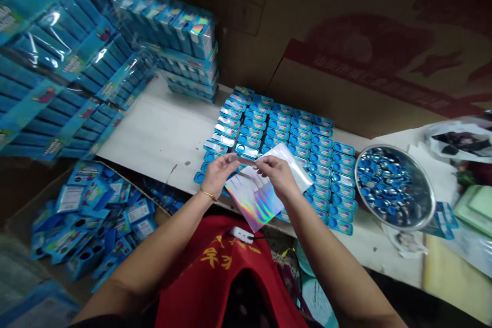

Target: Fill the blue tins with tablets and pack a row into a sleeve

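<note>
A narrow thin strip [246, 161] seems to stretch between my two hands, its kind hard to make out. My left hand [219, 177], with a gold bracelet at the wrist, pinches its left end. Thumb and fingers of my right hand [280, 177] are closed at its right end. Just below the hands, a shiny rainbow sticker sheet [261, 207] with pale strip-shaped patches lies over rows of small blue packages [321, 169]. Each package has a round blue part at one end. The sheet partly covers the middle rows.
A metal bowl [429, 195] of small round blue-and-silver pieces stands at right. Wrapped blue boxes [184, 31] are stacked at the back left. An open carton with loose blue boxes [96, 215] sits lower left. A large cardboard box [326, 87] borders the white table [154, 138].
</note>
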Motion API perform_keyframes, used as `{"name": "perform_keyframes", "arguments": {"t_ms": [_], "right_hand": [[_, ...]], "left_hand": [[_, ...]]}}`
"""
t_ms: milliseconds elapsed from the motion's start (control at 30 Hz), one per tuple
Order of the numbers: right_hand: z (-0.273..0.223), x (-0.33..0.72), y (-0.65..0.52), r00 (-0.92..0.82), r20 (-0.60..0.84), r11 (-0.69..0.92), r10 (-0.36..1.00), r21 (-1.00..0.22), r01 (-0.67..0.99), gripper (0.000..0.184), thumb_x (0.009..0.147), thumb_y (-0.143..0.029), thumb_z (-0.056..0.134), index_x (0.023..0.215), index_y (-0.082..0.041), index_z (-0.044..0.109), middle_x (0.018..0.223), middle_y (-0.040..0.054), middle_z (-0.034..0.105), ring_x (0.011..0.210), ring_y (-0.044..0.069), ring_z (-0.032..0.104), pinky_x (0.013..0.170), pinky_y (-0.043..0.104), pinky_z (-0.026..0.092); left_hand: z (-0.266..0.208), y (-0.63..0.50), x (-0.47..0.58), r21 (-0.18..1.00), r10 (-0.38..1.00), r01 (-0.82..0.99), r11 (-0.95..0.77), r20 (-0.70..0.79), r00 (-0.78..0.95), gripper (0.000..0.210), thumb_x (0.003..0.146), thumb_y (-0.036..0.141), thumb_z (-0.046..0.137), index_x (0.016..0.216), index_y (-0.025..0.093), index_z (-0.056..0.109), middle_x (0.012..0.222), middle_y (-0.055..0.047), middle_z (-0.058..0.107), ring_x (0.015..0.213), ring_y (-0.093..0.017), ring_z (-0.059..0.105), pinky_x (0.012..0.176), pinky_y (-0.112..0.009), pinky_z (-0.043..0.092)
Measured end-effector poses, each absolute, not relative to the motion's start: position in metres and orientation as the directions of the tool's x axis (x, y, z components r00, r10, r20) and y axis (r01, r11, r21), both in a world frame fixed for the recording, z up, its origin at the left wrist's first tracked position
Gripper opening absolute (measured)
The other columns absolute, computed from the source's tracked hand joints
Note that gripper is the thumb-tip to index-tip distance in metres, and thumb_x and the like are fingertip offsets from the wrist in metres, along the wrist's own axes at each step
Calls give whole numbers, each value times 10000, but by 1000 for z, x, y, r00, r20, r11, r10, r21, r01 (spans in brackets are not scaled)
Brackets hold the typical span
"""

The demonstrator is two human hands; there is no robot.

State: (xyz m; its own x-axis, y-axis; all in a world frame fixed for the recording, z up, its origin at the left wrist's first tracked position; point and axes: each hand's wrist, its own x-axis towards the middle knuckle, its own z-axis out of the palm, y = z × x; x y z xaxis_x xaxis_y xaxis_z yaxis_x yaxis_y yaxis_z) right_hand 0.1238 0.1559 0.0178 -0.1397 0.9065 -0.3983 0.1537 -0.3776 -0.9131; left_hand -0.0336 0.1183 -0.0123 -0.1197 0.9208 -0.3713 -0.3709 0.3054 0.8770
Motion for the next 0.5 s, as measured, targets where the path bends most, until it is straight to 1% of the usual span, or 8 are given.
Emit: {"name": "perform_keyframes", "arguments": {"t_ms": [33,100,167,267,333,400,500], "right_hand": [[11,111,151,-148,-428,-412,892,-902,127,198,638,-349,584,663,-153,587,542,-19,539,483,90,458,478,216,336],[-2,84,143,-155,-465,-452,872,-885,109,213,620,-363,597,647,-152,586,516,-24,525,464,91,447,460,213,323],[-15,57,141,-134,-445,-427,885,-892,146,217,609,-371,604,617,-154,585,504,-28,517,468,95,446,463,213,322],[-31,23,143,-89,-326,-286,941,-908,305,206,636,-368,574,597,-167,592,548,-22,550,524,103,473,516,217,344],[-38,9,146,-61,-266,-215,962,-875,433,191,663,-352,546,604,-177,597,577,-23,572,554,107,492,544,218,346],[-42,4,148,-31,-244,-191,969,-824,534,182,684,-334,529,612,-183,599,586,-24,584,560,109,505,550,217,339],[-46,3,148,-11,-231,-170,973,-747,643,183,712,-329,514,637,-187,602,611,-16,602,575,113,521,556,216,334]], "left_hand": [[-14,114,-45,892,908,-334,305,-378,-181,341,629,348,658,914,164,623,796,-28,640,699,-120,581,684,-252,439],[-21,108,-67,910,873,-267,317,-390,-292,288,614,308,664,857,157,636,695,-1,620,612,-96,552,626,-233,436],[-31,107,-89,920,840,-217,325,-387,-380,263,620,305,646,833,151,641,654,8,602,566,-86,529,581,-224,429],[-48,114,-118,943,819,-139,302,-332,-468,299,584,283,659,842,134,637,625,10,584,553,-85,521,580,-224,427],[-59,120,-131,953,823,-84,291,-295,-485,324,569,269,661,855,120,631,597,12,569,555,-90,523,604,-232,431],[-69,126,-138,955,836,-25,295,-271,-477,337,568,260,652,870,111,627,578,15,557,567,-100,528,625,-240,433],[-82,132,-139,953,851,37,301,-251,-462,368,573,257,641,910,110,619,579,21,548,584,-107,532,642,-241,432]]}}
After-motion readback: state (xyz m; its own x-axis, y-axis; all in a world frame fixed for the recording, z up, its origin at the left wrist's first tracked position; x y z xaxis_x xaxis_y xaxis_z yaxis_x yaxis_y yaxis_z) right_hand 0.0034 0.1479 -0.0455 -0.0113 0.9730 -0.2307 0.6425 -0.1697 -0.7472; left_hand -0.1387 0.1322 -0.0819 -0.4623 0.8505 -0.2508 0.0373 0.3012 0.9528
